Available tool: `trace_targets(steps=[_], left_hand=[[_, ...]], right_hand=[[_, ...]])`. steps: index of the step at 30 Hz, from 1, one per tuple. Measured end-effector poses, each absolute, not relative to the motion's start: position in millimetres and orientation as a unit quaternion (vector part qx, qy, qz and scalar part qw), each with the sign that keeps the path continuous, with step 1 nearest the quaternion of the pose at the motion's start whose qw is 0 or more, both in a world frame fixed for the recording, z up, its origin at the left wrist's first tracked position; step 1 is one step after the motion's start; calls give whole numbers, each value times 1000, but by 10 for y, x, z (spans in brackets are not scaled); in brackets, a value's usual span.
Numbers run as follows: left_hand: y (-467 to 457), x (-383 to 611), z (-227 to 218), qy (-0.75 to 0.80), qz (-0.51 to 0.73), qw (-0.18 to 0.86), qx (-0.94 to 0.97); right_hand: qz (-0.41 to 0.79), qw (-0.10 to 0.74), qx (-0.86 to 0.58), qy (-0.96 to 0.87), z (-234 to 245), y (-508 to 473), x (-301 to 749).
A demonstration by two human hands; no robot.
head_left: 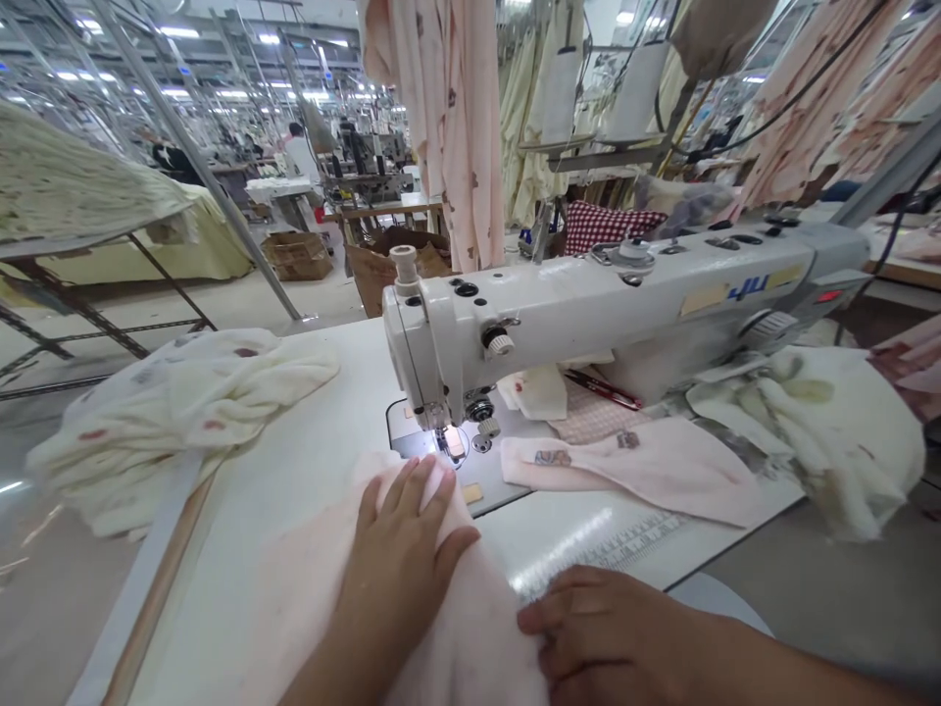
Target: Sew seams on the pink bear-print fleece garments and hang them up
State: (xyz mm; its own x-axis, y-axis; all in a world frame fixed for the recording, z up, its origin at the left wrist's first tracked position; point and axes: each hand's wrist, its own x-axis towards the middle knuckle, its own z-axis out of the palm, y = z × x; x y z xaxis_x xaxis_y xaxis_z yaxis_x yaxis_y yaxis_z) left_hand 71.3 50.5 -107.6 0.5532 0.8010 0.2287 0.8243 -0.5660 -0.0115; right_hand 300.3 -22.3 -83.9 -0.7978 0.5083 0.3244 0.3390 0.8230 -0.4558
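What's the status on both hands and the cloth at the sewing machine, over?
Left hand spread flat on pink cloth. Right hand at cloth's right edge, grip unclear. Second pink piece off to the right.

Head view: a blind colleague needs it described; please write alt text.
The left hand lies spread on pale pink fabric before a white sewing machine, the right hand at the fabric's edge; bunched cream cloth lies to the left.

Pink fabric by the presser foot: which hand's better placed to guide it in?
Left, probably. The left hand lies flat on the pink fabric, its fingertips close to the presser foot. The right hand is farther back, at the fabric's right edge.
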Motion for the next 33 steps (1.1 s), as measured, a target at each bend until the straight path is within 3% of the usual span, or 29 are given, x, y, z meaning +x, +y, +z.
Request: trace_targets(steps=[14,18,21,24,27,30,33], left_hand=[[725,737,-1090,-422,-152,77,-890],[962,663,-1049,-355,-204,47,-911],[1109,605,-944,-296,-179,13,-938],[946,693,-801,-361,-139,-28,-921],[486,908,-755,-430,-192,-56,-881],[93,1021,-853,-453,-274,3,-849],[-15,916,-1004,-394,-290,84,-868]], right_hand=[[198,198,-281,-918,-828,-201,3023],[175,247,-293,-907,-951,-46,2948],[144,288,-282,-904,-1095,113,2897],[112,320,-273,-900,-1159,224,2841],[95,378,-292,-873,-1070,265,2766],[122,445,-311,-831,-914,270,2718],[90,416,-250,-869,-860,253,2762]])
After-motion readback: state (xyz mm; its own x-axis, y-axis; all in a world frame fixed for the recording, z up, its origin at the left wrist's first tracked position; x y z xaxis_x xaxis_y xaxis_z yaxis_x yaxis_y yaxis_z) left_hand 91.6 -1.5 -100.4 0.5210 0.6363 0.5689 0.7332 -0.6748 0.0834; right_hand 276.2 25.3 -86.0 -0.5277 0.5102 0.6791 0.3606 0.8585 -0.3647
